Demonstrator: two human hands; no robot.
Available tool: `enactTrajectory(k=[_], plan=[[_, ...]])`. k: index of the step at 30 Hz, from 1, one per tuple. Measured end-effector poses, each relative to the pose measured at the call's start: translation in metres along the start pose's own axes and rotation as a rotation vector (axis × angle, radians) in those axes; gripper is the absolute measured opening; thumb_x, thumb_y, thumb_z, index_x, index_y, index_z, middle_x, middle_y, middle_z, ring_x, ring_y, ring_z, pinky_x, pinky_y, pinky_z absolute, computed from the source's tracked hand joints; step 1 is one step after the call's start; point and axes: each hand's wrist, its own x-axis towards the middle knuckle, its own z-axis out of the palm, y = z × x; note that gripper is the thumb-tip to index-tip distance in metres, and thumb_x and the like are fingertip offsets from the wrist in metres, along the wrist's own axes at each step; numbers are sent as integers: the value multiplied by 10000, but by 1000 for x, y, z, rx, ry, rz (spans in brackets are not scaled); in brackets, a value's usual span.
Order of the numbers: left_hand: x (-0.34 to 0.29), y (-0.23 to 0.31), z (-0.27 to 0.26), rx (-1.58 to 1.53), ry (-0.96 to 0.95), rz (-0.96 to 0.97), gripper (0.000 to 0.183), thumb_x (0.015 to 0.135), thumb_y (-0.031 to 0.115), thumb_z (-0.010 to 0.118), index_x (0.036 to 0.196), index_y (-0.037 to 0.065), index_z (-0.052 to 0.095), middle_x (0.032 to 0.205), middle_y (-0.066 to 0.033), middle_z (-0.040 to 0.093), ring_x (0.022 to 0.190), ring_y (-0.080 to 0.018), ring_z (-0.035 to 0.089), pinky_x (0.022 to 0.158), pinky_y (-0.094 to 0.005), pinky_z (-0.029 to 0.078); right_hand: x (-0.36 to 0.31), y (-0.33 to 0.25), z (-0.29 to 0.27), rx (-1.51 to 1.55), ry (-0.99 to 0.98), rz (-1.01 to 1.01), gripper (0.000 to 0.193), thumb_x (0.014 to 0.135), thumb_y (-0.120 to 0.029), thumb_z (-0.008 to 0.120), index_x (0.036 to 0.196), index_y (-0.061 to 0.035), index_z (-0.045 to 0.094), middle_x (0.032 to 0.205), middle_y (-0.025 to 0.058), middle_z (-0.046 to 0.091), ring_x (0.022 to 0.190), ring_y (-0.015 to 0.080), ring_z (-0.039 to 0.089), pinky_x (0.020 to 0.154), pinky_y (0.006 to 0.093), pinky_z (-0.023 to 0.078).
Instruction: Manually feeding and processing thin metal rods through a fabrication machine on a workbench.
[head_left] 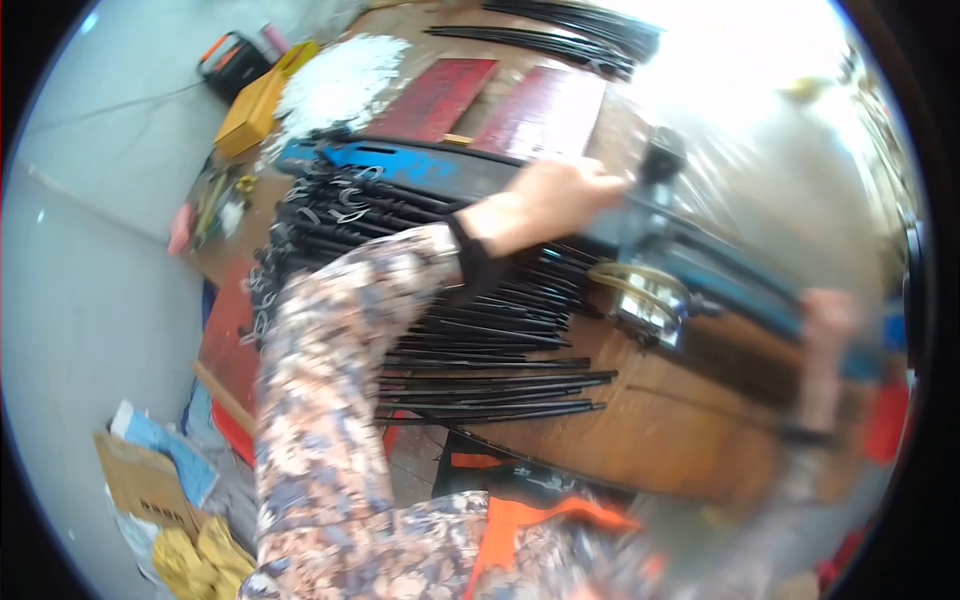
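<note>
**Handling Black Rods at the Blue Rail**

Location: the black rods (490,320) lie side by side across the left half of the wooden table (600,440), wire loops (350,210) at their left ends, tips toward the right. The blue rail (400,165) runs along their far side and on toward the right.

Hands: the left hand (560,203) is over the rail, just left of the dark block (662,155). Its fingers look curled together; whether they pinch a rod cannot be told. The right hand (828,315), at the far right, is too blurred to tell its grip.

Handling, as judged: keep any rod aligned with the rail and steady it from both sides. Lift the left sleeve (325,370) over the loops, which could snag cloth. Keep fingers off the metal cylinder (648,312), near the block, in case it turns.

Edges and room: the table's near edge curves close below the nearest rods; avoid sweeping them toward it. Bare wood lies right of their tips, crossed by a thin dark line. On the far side, red panels (435,98) and plastic sheeting (740,150) limit travel.
</note>
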Motion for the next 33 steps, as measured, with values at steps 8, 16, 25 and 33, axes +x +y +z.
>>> enactTrajectory(k=[8, 16, 25, 33], plan=[[6, -8, 28, 35, -55, -49, 171, 889, 209, 646, 783, 79, 678, 770, -143, 670, 692, -317, 679, 618, -430, 551, 0, -17, -1, 183, 123, 40, 57, 867, -35, 666, 855, -29, 611, 792, 142, 547, 791, 320, 550, 706, 426, 442], [2, -8, 34, -198, 6, -143, 250, 913, 257, 658, 764, 60, 702, 793, -165, 666, 792, -361, 670, 729, -471, 539, -5, -13, -4, 209, 24, 98, 56, 871, -25, 672, 870, -23, 616, 835, 132, 558, 839, 305, 567, 727, 421, 450], [11, 1, 28, 19, -188, -226, 190, 962, 270, 599, 927, 90, 649, 800, -136, 689, 782, -340, 709, 650, -453, 556, 9, -147, -74, 237, 107, -110, 248, 884, -77, 688, 1129, -39, 691, 1107, 91, 707, 1131, 306, 614, 988, 435, 399], [13, 4, 24, 27, -209, -241, 188, 973, 276, 587, 912, 100, 610, 784, -144, 672, 769, -372, 682, 635, -476, 529, -3, -179, -54, 503, 58, -40, 323, 827, -108, 728, 1140, -43, 677, 955, 80, 678, 975, 267, 606, 816, 409, 389]])
